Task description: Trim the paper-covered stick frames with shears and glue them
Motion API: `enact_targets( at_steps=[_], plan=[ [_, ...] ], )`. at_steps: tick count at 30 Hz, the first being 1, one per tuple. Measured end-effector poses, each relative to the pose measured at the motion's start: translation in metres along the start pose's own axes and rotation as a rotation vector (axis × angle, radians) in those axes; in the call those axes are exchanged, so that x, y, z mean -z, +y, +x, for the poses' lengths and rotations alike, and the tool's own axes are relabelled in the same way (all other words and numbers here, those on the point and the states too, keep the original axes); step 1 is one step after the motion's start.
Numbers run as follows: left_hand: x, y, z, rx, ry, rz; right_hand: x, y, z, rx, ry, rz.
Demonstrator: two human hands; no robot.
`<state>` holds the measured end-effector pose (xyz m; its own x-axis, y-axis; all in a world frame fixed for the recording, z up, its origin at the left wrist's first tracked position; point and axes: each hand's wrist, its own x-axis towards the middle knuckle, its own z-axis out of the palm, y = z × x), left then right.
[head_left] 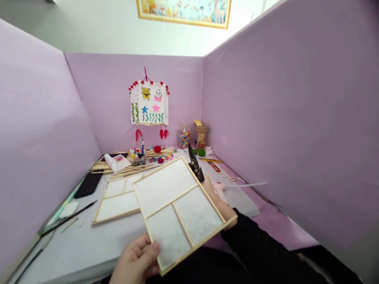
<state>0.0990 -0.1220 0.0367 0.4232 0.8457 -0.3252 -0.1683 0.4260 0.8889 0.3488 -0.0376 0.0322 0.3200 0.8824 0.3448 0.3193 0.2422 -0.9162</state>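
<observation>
My left hand (138,261) pinches the lower left edge of a panel (166,181), thumb in front. The panel is white translucent sheet on a frame of thin wooden strips, tilted above the table, with crossbars dividing it into three fields. My right hand (211,188) is partly hidden behind the panel's right edge. It is closed on a black hand tool (195,164) that points upward beside the panel's upper right corner; its exact kind is unclear. A second similar framed panel (120,205) lies on the table behind, to the left.
A decorated lantern (151,103) with red tassels hangs at the back. Thin sticks (135,169), a phone (89,184), a black pencil-like stick (70,218), a pink glue gun (219,190), a red cutter (214,166) and jars (184,138) lie around. Purple partitions (289,106) enclose the table.
</observation>
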Motion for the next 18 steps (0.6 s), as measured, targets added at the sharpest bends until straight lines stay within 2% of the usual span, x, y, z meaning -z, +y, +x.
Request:
enact_targets(
  at_steps=[3, 5, 7, 9, 12, 14, 16, 18],
  plan=[
    [0.004, 0.003, -0.001, -0.018, 0.027, 0.002, 0.003, 0.003, 0.003, -0.003, 0.038, -0.022],
    [0.01, 0.007, 0.001, -0.071, 0.095, 0.013, 0.003, 0.007, 0.002, -0.067, 0.06, -0.038],
    [0.022, 0.01, 0.005, -0.162, 0.215, 0.042, -0.001, 0.012, -0.001, -0.139, 0.057, -0.002],
    [0.037, 0.012, 0.014, -0.292, 0.36, 0.072, -0.009, 0.02, -0.008, -0.15, 0.058, 0.063],
    [0.066, 0.012, 0.031, -0.507, 0.543, 0.117, -0.022, 0.031, -0.021, -0.015, 0.113, 0.064],
    [0.085, 0.011, 0.041, -0.601, 0.635, 0.18, -0.027, 0.036, -0.03, 0.095, 0.148, -0.006],
    [0.098, 0.01, 0.049, -0.658, 0.687, 0.234, -0.028, 0.038, -0.037, 0.152, 0.16, -0.058],
    [0.105, 0.009, 0.054, -0.693, 0.699, 0.236, -0.026, 0.039, -0.042, 0.128, 0.145, -0.054]
  ],
)
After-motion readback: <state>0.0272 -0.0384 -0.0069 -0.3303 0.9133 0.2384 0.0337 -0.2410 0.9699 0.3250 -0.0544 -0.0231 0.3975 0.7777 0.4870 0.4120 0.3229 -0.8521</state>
